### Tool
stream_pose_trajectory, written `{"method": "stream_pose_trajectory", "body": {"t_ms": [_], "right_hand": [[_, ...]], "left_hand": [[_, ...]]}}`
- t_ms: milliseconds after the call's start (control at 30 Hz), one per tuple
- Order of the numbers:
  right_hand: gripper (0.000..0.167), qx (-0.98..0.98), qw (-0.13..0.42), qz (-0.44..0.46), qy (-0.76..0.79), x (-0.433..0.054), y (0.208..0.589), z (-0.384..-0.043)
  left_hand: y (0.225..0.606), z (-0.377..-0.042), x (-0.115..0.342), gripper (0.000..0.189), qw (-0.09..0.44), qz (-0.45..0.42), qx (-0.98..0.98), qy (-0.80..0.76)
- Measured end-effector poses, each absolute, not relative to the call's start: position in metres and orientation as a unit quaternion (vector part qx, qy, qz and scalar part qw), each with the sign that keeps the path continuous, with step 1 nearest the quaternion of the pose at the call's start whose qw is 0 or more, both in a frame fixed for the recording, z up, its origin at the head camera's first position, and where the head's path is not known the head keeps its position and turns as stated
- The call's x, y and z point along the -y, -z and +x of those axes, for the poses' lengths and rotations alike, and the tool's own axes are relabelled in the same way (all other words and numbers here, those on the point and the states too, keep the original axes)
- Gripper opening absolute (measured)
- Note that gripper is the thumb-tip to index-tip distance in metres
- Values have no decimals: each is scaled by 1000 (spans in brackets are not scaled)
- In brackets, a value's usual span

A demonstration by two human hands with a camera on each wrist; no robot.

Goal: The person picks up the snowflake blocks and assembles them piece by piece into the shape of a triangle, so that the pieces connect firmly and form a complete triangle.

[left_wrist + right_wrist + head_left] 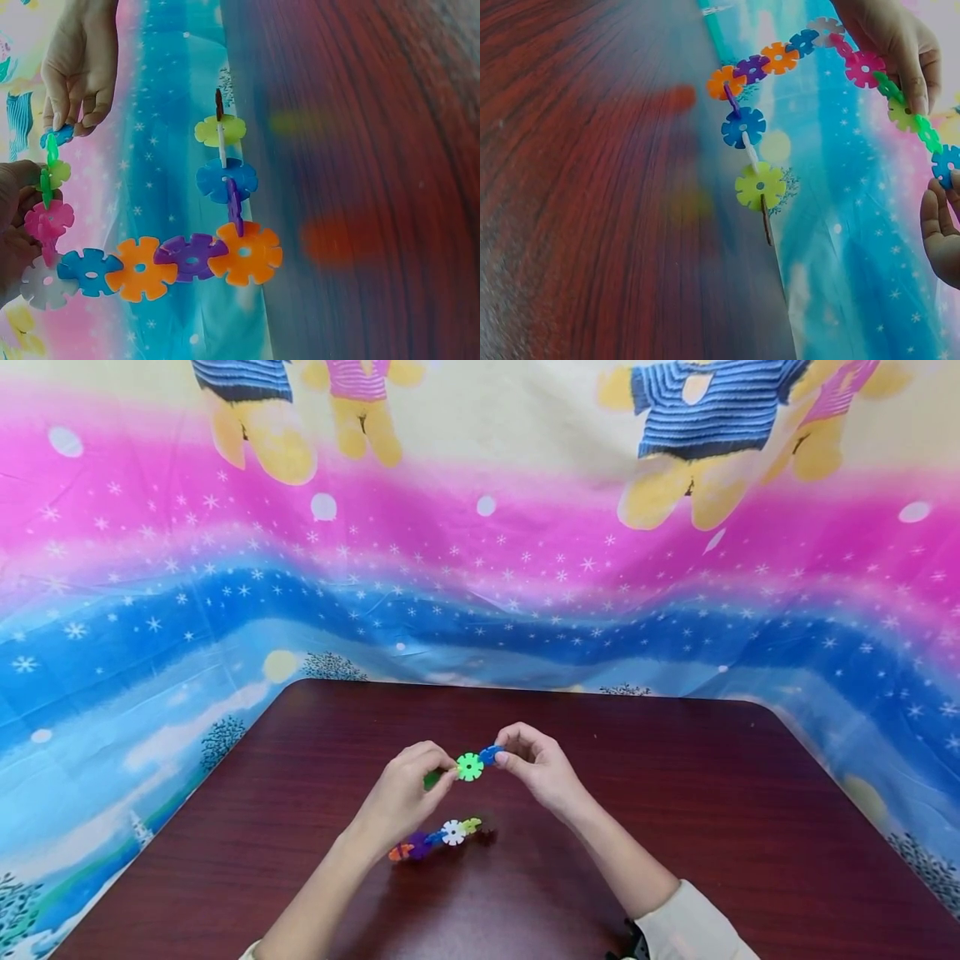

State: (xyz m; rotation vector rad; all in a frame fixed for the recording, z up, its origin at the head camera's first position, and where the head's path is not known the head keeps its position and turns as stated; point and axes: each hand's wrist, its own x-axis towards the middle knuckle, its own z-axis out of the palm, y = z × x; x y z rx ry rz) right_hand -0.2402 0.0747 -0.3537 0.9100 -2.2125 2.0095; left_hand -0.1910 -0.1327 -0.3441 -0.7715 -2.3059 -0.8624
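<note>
Notched flower-shaped plastic discs, slotted together, form a long curving chain. My left hand [405,789] pinches the chain at a yellow-green disc [902,116], between a green disc and a bright green disc [470,767]. At the chain's upper end, my right hand [543,768] pinches a blue disc [491,754] between thumb and fingers; it joins the bright green one. Below the left hand run pink discs [49,217], a greyish-white disc [48,283], and orange, purple and blue ones. The far end carries a white disc [452,832], another yellow-green disc [760,186] and a brown disc [767,221].
A dark reddish-brown glossy table [675,827] lies under the hands and shows blurred reflections of the chain. Behind it hangs a printed cloth [480,568] with snowflakes and bears. Something black [636,941] sits by the right sleeve [693,922].
</note>
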Motion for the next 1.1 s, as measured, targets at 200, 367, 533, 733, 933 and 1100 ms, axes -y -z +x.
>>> {"method": "stream_pose_trajectory", "body": {"t_ms": [200,367,533,733,933,1100], "right_hand": [[9,712,22,288,-640,-73,355,-239],[8,713,27,289,-639,-74,355,-239],[8,710,16,290,-642,-76,353,-241],[8,703,3,300,-645,-77,351,-241],[8,694,31,307,-651,-72,357,-239],[8,700,42,303,-646,-69,357,-238]], "left_hand": [[345,-190,131,12,285,-283,858,321],[347,-191,129,13,295,-284,851,328],[348,-192,128,13,289,-284,848,342],[349,-191,127,13,296,-273,845,352],[350,-190,125,16,304,-265,839,365],[352,-189,124,16,296,-252,840,378]]}}
